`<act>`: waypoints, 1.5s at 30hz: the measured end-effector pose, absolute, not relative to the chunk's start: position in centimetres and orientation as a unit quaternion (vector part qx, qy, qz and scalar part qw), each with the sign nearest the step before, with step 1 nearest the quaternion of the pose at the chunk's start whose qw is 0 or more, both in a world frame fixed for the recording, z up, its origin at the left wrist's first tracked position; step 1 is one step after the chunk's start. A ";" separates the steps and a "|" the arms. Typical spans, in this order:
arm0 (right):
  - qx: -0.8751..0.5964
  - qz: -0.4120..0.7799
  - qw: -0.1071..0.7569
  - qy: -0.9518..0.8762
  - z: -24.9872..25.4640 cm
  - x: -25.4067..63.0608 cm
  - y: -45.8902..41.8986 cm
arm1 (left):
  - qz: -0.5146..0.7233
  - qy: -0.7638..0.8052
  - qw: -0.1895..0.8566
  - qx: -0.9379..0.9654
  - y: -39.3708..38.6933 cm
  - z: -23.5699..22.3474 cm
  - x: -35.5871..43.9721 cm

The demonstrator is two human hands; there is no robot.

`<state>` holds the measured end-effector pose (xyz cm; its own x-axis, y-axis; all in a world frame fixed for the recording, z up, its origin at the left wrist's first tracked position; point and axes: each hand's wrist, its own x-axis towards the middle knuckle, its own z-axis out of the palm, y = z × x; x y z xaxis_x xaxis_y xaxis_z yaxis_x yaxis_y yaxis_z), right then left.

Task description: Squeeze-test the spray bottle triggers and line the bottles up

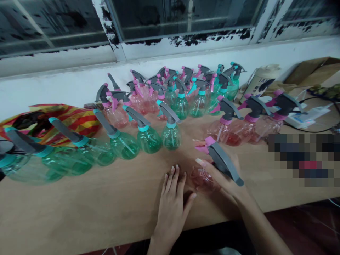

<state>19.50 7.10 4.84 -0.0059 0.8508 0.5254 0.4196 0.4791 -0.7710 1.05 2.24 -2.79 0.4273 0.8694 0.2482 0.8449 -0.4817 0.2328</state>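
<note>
The pink bottle (202,179) is near the tabletop's (106,212) front edge, the right hand (228,180) closed round it under the grey spray head (221,161). It looks light, its thin clear wall likely to give a little and slip if wet; the narrow neck seems the surest hold, the head being top-heavy. The left hand (170,203) lies palm down just beside it, fingers a little apart, gripping nothing. Round, glossy green bottles (171,136) with teal collars line up to the left; other pink bottles (225,136) stand to the right. Beyond are a crinkled striped bag (89,124) and a pale wall (66,85).
</note>
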 end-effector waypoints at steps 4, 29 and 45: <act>-0.492 0.205 0.517 -0.670 4.8 19.5 7.0 | 0.163 0.508 0.035 0.845 2.2 -2.7 1.1; -0.466 0.259 0.507 -0.677 5.1 19.5 7.3 | 0.180 0.506 0.026 0.843 2.3 -3.2 1.0; -0.452 0.269 0.514 -0.678 4.8 19.3 7.3 | 0.179 0.501 0.010 0.847 2.4 -3.2 1.0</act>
